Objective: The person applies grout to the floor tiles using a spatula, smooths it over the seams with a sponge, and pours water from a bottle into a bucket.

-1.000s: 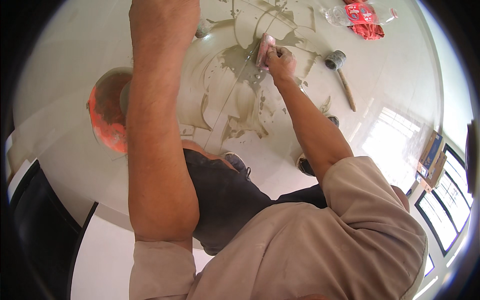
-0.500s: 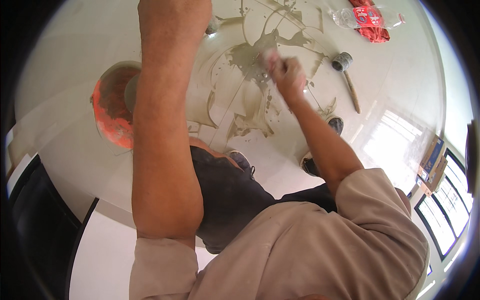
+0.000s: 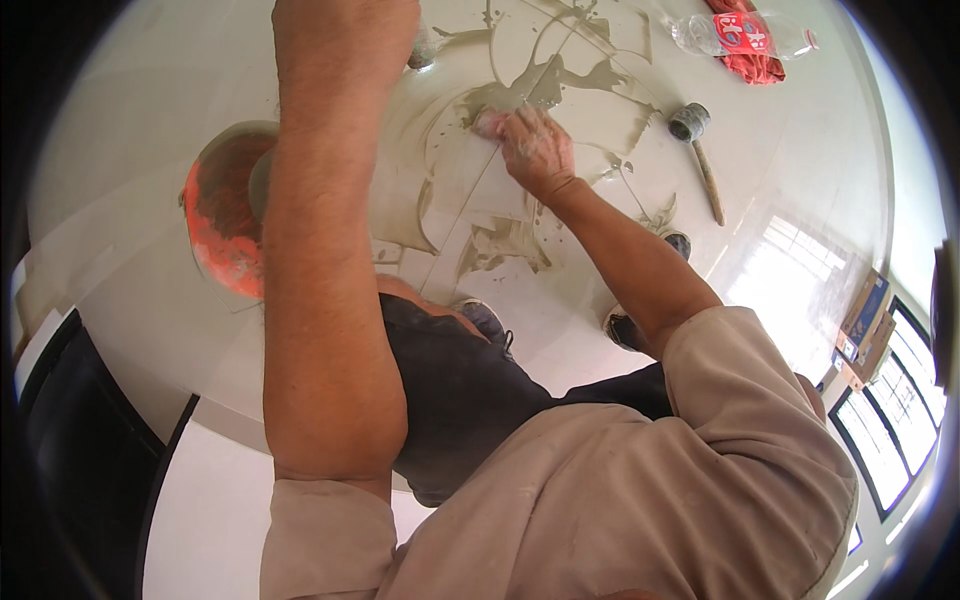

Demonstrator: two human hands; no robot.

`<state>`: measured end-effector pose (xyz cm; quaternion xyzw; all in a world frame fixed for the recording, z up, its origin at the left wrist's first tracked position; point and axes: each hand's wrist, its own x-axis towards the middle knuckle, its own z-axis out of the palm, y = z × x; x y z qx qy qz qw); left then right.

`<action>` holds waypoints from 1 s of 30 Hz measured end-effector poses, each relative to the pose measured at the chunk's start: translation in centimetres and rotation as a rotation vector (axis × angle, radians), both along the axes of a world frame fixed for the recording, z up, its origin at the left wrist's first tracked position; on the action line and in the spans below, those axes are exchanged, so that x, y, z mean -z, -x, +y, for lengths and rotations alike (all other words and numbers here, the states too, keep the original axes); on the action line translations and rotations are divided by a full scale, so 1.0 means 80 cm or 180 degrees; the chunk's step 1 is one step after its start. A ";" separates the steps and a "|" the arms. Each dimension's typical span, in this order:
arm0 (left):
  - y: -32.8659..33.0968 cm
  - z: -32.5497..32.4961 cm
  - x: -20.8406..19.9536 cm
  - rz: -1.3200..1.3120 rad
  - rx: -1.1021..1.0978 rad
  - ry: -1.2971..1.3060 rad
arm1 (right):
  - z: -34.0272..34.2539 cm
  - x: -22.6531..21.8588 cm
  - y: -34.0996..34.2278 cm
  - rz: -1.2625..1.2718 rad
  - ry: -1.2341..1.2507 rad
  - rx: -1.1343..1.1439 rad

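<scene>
My right hand (image 3: pixel 538 152) is closed around a small pinkish thing (image 3: pixel 488 123), blurred, at the edge of wet grey mortar (image 3: pixel 540 80) smeared over pale floor tiles (image 3: pixel 560 275). Below that hand, a paler patch of tile shows amid the smears. My left arm stretches up to the top edge; just the wrist and back of my left hand (image 3: pixel 350 25) show, its fingers cut off by the frame. Beside that wrist sits a small grey object (image 3: pixel 422 48), partly hidden. An orange-red bucket (image 3: pixel 225 265) with grey residue stands left of the forearm, which covers part of it.
A mallet (image 3: pixel 707 180) with a dark head and wooden handle lies right of the mortar. Farther back, a clear plastic bottle (image 3: pixel 795 40) with a red label rests on red crumpled material (image 3: pixel 765 70). My shoes (image 3: pixel 485 320) stand near the smears. Cardboard boxes (image 3: pixel 865 325) are at far right.
My right hand has swept left and slightly down over the mortar with the pinkish thing. A patch of tile below it looks cleaner than before. My left arm has barely moved.
</scene>
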<state>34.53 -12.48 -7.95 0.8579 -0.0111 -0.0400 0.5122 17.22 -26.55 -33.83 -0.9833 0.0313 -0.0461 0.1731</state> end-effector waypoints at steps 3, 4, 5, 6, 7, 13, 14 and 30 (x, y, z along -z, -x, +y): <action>0.001 0.009 -0.003 0.0008 0.0026 -0.0087 | -0.006 -0.015 -0.026 0.0105 -0.0110 0.0368; 0.001 0.007 -0.003 0.0007 0.0036 -0.0077 | -0.017 -0.007 -0.037 -0.0539 -0.0088 0.0427; 0.000 0.004 -0.003 -0.0013 -0.0006 -0.0107 | -0.032 -0.001 -0.047 -0.0541 -0.0075 0.0439; 0.000 0.003 -0.002 -0.0030 -0.0055 -0.0139 | -0.047 0.003 -0.058 -0.0476 -0.0035 0.0640; 0.000 0.003 -0.004 -0.0030 -0.0046 -0.0128 | -0.060 0.005 -0.062 -0.0413 0.0008 0.0845; 0.001 0.008 -0.008 -0.0072 0.0034 -0.0053 | -0.105 -0.030 -0.027 0.0350 -0.0365 0.1801; 0.000 0.003 -0.014 0.0029 0.0084 -0.0067 | -0.114 -0.021 -0.012 0.0343 -0.0184 0.1876; 0.004 -0.011 -0.008 -0.0177 0.0234 0.0043 | -0.103 -0.093 -0.082 0.1791 0.0671 0.0816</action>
